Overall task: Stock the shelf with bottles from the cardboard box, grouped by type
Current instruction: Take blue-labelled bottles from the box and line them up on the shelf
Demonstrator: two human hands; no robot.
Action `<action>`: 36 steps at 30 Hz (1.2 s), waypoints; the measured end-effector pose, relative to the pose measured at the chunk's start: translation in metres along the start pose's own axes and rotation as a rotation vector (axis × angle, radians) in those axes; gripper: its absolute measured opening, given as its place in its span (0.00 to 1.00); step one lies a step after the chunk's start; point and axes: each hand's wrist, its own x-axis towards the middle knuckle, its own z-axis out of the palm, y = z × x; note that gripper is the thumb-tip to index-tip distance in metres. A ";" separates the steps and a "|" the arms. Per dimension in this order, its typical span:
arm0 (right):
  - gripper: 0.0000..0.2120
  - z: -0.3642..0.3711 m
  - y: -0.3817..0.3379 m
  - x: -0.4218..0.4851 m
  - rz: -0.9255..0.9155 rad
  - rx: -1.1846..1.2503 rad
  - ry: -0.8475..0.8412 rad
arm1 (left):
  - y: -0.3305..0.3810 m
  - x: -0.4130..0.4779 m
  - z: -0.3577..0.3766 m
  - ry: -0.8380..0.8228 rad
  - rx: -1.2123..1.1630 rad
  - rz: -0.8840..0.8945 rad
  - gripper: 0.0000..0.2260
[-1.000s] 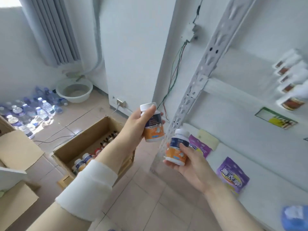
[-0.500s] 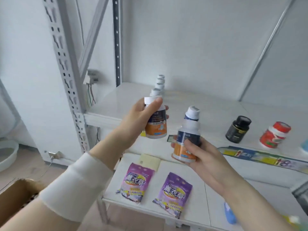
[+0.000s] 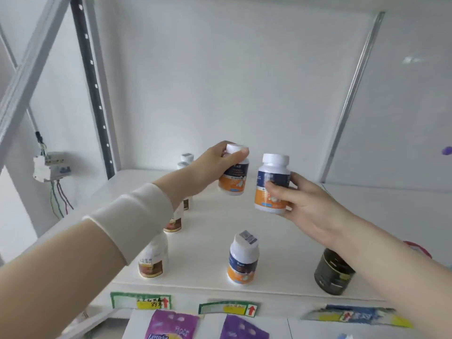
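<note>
Holding one white-capped orange-and-navy pill bottle (image 3: pixel 233 176) in my left hand (image 3: pixel 215 165) and its twin (image 3: pixel 272 184) in my right hand (image 3: pixel 305 204), fingers clamped round each, I judge they belong behind the matching bottle (image 3: pixel 242 260) standing on the white shelf (image 3: pixel 281 241).

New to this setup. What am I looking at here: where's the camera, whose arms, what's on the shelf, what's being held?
There is no robot here. A person wears one wide-angle camera on the head, so you see their own arms reaching forward.

The left hand grips a white-capped bottle with a blue and orange label near its top. The right hand holds a second bottle of the same kind around its body. Both are in the air above the white shelf.

On the shelf stand a matching blue and orange bottle, a row of brown-labelled white bottles partly hidden by the left arm, and a dark jar. Purple pouches lie on the shelf below.
</note>
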 end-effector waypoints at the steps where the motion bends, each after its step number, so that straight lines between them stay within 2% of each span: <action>1: 0.23 -0.003 -0.002 0.015 0.005 -0.056 0.013 | -0.003 0.017 -0.003 -0.025 0.004 -0.007 0.15; 4: 0.22 -0.013 0.000 0.057 0.047 -0.201 0.063 | -0.013 0.067 -0.007 -0.073 0.038 -0.004 0.14; 9: 0.25 -0.023 0.026 0.119 0.137 -0.291 0.084 | -0.050 0.129 -0.010 -0.093 0.163 -0.091 0.13; 14: 0.23 -0.022 0.058 0.165 0.127 -0.474 0.112 | -0.081 0.166 -0.012 -0.072 0.218 -0.153 0.11; 17: 0.25 -0.021 0.071 0.184 0.127 -0.507 0.128 | -0.093 0.179 -0.013 -0.054 0.288 -0.166 0.13; 21: 0.29 -0.020 0.081 0.200 0.145 -0.573 0.117 | -0.099 0.195 -0.014 -0.067 0.340 -0.192 0.12; 27: 0.29 -0.020 0.086 0.212 0.137 -0.616 0.108 | -0.101 0.202 -0.011 -0.147 0.392 -0.233 0.14; 36: 0.30 -0.021 0.088 0.214 0.156 -0.661 0.115 | -0.104 0.205 -0.007 -0.144 0.409 -0.264 0.14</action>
